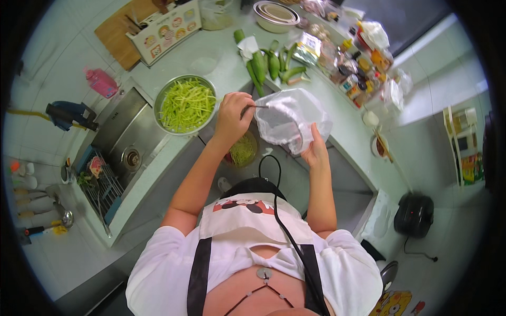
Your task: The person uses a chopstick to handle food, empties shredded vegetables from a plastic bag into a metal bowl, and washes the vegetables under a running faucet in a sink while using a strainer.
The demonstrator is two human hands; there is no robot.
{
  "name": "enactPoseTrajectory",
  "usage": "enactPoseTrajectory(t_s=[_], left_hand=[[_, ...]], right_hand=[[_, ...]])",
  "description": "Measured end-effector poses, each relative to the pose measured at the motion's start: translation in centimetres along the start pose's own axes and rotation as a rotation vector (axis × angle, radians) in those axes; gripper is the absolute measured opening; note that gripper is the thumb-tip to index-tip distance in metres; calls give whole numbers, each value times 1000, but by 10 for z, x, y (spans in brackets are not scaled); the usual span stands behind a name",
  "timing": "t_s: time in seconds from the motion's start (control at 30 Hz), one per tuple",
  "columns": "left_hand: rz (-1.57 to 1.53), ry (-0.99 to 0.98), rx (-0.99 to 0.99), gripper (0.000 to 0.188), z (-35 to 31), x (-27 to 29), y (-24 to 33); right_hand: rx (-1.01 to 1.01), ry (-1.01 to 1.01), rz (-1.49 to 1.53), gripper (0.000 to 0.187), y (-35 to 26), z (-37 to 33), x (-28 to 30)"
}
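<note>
My left hand [234,117] is closed around the dark handle of what looks like a spoon [258,106]; its thin metal stem reaches into the mouth of a clear plastic bag [276,124], where its head cannot be made out. White stuff shows inside the bag, perhaps powder. With fingers closed on the bag's right side, my right hand [315,150] holds it up in front of the counter edge. A metal basin [156,108] full of green shredded strips [187,105] stands on the counter, left of my left hand. Below that hand, a lower container holds more shreds [243,151].
Green peppers [273,66] lie on the counter [224,58] beyond the bag. Bottles and jars [356,76] crowd the back right. A steel sink [134,134] is at left, with a pink bottle [101,82] behind it. Nested bowls [276,16] stand at the far side.
</note>
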State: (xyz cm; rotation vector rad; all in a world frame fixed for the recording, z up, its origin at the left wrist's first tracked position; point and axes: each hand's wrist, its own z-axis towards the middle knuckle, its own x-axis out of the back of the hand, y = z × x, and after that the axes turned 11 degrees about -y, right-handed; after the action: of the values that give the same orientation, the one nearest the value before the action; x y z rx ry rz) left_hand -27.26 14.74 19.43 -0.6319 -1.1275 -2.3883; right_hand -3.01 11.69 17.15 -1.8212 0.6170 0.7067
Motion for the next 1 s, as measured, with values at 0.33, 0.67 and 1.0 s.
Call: enactPoseTrajectory(t_s=[0.33,0.67,1.0], left_hand=[[-18,-515,-147,42,-35,-83,121],[-668,-399,275,14,-64,-132,130],[-1465,85,566,3,-48,-110,118]], right_hand=[[2,12,194,35,-8,-55,80],[-151,-72,96,41,-35,-111,119],[65,99,-348,41,-23,-148,235]])
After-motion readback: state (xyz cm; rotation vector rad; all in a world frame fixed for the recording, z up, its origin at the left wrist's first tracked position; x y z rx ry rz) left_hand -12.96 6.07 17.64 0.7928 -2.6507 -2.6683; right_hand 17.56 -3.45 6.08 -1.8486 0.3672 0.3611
